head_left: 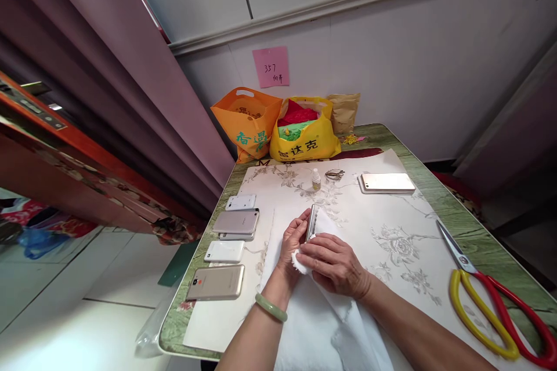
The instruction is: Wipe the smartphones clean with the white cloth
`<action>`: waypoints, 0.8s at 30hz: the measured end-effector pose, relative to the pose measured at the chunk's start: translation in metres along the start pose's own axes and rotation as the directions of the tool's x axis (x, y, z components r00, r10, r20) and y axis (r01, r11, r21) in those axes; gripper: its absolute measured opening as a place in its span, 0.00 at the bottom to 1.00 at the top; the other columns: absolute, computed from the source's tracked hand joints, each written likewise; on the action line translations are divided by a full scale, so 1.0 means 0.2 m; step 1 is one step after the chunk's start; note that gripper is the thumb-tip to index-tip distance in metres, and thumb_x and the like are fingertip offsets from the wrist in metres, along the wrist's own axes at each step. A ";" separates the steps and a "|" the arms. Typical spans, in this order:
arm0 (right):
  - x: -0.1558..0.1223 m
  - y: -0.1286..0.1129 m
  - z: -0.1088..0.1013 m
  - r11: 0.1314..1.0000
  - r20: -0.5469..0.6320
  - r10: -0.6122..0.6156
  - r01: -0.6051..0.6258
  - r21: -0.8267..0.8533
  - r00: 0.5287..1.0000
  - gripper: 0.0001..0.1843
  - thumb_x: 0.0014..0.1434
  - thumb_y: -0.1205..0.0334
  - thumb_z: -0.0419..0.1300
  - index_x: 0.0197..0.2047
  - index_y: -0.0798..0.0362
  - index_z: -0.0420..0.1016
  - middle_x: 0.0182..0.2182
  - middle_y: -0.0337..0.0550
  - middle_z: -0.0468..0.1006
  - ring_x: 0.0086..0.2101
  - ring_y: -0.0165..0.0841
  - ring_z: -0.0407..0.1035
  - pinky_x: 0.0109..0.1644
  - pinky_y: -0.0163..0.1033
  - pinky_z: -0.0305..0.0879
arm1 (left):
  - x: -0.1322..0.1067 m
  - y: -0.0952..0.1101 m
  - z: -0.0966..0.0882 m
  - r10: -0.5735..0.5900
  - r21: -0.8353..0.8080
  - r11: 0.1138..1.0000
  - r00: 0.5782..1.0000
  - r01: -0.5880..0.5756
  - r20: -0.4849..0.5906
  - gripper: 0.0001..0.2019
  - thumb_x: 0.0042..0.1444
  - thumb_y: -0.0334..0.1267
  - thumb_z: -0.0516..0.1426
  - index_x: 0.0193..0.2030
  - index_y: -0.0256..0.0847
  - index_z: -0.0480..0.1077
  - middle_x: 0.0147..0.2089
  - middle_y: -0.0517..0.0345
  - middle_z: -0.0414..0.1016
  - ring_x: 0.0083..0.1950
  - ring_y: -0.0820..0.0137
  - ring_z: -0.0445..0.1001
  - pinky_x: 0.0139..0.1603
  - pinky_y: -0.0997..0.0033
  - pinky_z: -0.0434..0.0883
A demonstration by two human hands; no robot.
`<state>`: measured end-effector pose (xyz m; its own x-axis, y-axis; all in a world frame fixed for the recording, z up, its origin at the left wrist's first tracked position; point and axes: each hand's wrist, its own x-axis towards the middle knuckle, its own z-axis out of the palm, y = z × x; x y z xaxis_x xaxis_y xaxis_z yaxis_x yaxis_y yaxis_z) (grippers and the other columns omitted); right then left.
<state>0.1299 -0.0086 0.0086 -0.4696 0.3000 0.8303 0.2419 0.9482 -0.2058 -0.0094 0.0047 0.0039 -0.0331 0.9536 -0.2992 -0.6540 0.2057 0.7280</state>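
Note:
My left hand (291,246), with a green bangle at the wrist, is closed around a slim phone (312,221) held up edge-on, its silvery side showing. My right hand (335,264) grips a white cloth (322,324) and presses a fold of it against the phone's lower part. The rest of the cloth hangs down over the table's front edge. Much of the phone is hidden by the cloth and fingers. Beyond my hands stand a small white bottle (315,179) and a pair of folded glasses (335,174).
Several phones (215,282) lie along the table's left side. Two stacked phones (388,182) lie at the back right. Large scissors (483,301) with red and yellow handles rest at the right edge. An orange bag (250,122), a yellow bag (304,145) and a brown packet (343,113) stand at the back.

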 end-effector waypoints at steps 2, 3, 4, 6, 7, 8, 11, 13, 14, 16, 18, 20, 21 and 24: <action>0.00 0.00 0.00 0.999 0.009 0.004 -0.003 -0.049 1.000 0.17 0.66 0.65 0.52 0.56 0.52 0.72 0.45 0.45 0.81 0.49 0.37 0.71 0.60 0.50 0.63 | -0.01 0.00 0.00 0.024 0.015 1.000 1.000 -0.025 0.009 0.12 0.48 0.37 0.67 0.39 0.38 0.76 0.46 0.54 0.79 0.32 0.77 0.71 0.36 0.76 0.67; 0.00 0.01 0.00 0.996 0.003 0.026 -0.026 -0.083 1.000 0.17 0.66 0.65 0.52 0.56 0.51 0.73 0.46 0.44 0.81 0.50 0.37 0.71 0.61 0.50 0.61 | -0.01 0.00 0.00 0.036 0.020 0.999 0.999 -0.036 0.018 0.09 0.48 0.37 0.67 0.35 0.38 0.75 0.49 0.53 0.78 0.33 0.76 0.72 0.38 0.75 0.68; -0.01 0.02 0.00 0.992 -0.003 0.057 -0.057 -0.117 0.998 0.17 0.65 0.65 0.53 0.56 0.50 0.73 0.47 0.43 0.81 0.51 0.38 0.70 0.62 0.51 0.59 | -0.01 0.00 0.01 0.045 0.025 0.999 0.998 -0.045 0.032 0.08 0.48 0.37 0.67 0.31 0.37 0.74 0.52 0.51 0.77 0.35 0.75 0.73 0.39 0.74 0.68; -0.02 0.05 -0.01 0.976 -0.015 0.124 -0.125 -0.176 0.992 0.19 0.64 0.67 0.53 0.56 0.49 0.73 0.49 0.42 0.80 0.52 0.38 0.68 0.64 0.52 0.57 | -0.01 -0.01 0.01 0.057 0.032 0.998 0.996 -0.059 0.062 0.09 0.47 0.37 0.67 0.26 0.36 0.72 0.55 0.48 0.76 0.39 0.71 0.74 0.43 0.71 0.69; -0.03 0.07 -0.02 0.967 -0.022 0.158 -0.159 -0.200 0.987 0.20 0.63 0.68 0.54 0.57 0.49 0.72 0.50 0.41 0.80 0.53 0.39 0.68 0.64 0.52 0.56 | -0.01 -0.01 0.01 0.058 0.029 0.998 0.995 -0.061 0.079 0.10 0.47 0.37 0.67 0.25 0.36 0.71 0.56 0.47 0.75 0.42 0.69 0.75 0.46 0.70 0.69; -0.04 0.08 -0.03 0.956 -0.031 0.190 -0.192 -0.221 0.981 0.21 0.63 0.69 0.54 0.57 0.48 0.72 0.51 0.41 0.79 0.53 0.39 0.68 0.64 0.53 0.56 | -0.01 -0.02 0.01 0.060 0.022 0.998 0.994 -0.062 0.095 0.09 0.47 0.37 0.67 0.25 0.36 0.71 0.56 0.47 0.75 0.44 0.67 0.75 0.48 0.69 0.68; -0.05 0.13 -0.04 0.922 -0.075 0.290 -0.300 -0.245 0.954 0.22 0.62 0.70 0.54 0.58 0.47 0.71 0.52 0.41 0.78 0.54 0.40 0.67 0.64 0.55 0.56 | -0.01 -0.03 0.01 0.063 0.009 0.998 0.989 -0.065 0.136 0.08 0.47 0.36 0.67 0.26 0.37 0.72 0.51 0.50 0.78 0.46 0.66 0.74 0.52 0.68 0.67; -0.05 0.14 -0.04 0.908 -0.109 0.347 -0.363 -0.209 0.932 0.22 0.63 0.71 0.53 0.58 0.46 0.71 0.52 0.42 0.77 0.54 0.40 0.67 0.63 0.55 0.58 | 0.00 -0.03 0.01 0.061 0.022 0.998 0.987 -0.065 0.149 0.08 0.47 0.35 0.67 0.26 0.37 0.72 0.45 0.53 0.78 0.42 0.69 0.74 0.49 0.70 0.67; -0.05 0.15 -0.03 0.906 -0.123 0.370 -0.387 -0.171 0.921 0.22 0.63 0.71 0.52 0.58 0.46 0.71 0.53 0.43 0.77 0.55 0.40 0.67 0.62 0.54 0.59 | -0.01 -0.03 0.01 0.060 0.028 0.997 0.986 -0.065 0.153 0.08 0.48 0.35 0.66 0.25 0.37 0.71 0.43 0.55 0.78 0.40 0.70 0.73 0.47 0.71 0.67; -0.05 0.14 -0.02 0.905 -0.144 0.407 -0.420 -0.068 0.902 0.23 0.64 0.71 0.51 0.59 0.46 0.70 0.54 0.44 0.75 0.55 0.39 0.66 0.61 0.53 0.63 | -0.01 -0.03 0.00 0.052 0.030 0.998 0.985 -0.058 0.164 0.08 0.49 0.34 0.65 0.25 0.37 0.71 0.41 0.55 0.78 0.36 0.73 0.71 0.43 0.73 0.66; -0.05 0.14 -0.01 0.890 -0.156 0.454 -0.454 0.037 0.877 0.23 0.65 0.71 0.50 0.60 0.45 0.69 0.55 0.45 0.74 0.56 0.38 0.66 0.60 0.51 0.64 | -0.01 -0.02 -0.01 0.035 0.028 0.999 0.985 -0.041 0.171 0.09 0.50 0.34 0.65 0.24 0.37 0.70 0.42 0.55 0.78 0.34 0.74 0.70 0.40 0.74 0.66; -0.06 0.13 0.00 0.857 -0.160 0.516 -0.503 0.113 0.842 0.22 0.65 0.70 0.50 0.60 0.45 0.70 0.55 0.46 0.73 0.56 0.38 0.66 0.60 0.50 0.65 | -0.01 -0.02 -0.02 0.012 0.034 0.999 0.985 -0.018 0.170 0.09 0.49 0.34 0.65 0.24 0.37 0.70 0.43 0.53 0.79 0.33 0.74 0.70 0.39 0.73 0.66; -0.06 0.13 0.00 0.838 -0.162 0.545 -0.528 0.142 0.822 0.22 0.66 0.70 0.50 0.59 0.45 0.71 0.55 0.46 0.73 0.56 0.38 0.66 0.61 0.50 0.65 | -0.01 -0.02 -0.02 0.005 0.036 0.999 0.985 -0.011 0.172 0.09 0.48 0.34 0.65 0.24 0.36 0.70 0.45 0.52 0.79 0.33 0.73 0.70 0.40 0.73 0.66; -0.08 0.13 0.01 0.786 -0.171 0.614 -0.580 0.211 0.770 0.21 0.66 0.67 0.51 0.59 0.44 0.71 0.55 0.45 0.74 0.55 0.38 0.67 0.61 0.49 0.64 | -0.01 -0.01 -0.02 -0.005 0.030 1.000 0.981 -0.001 0.196 0.08 0.47 0.34 0.65 0.23 0.36 0.70 0.48 0.49 0.79 0.37 0.71 0.73 0.42 0.72 0.67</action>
<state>0.1413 0.0113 -0.0108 -0.0678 0.7958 0.6017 0.2837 0.5936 -0.7531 -0.0111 0.0013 0.0002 0.1190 0.9772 -0.1761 -0.6311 0.2114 0.7463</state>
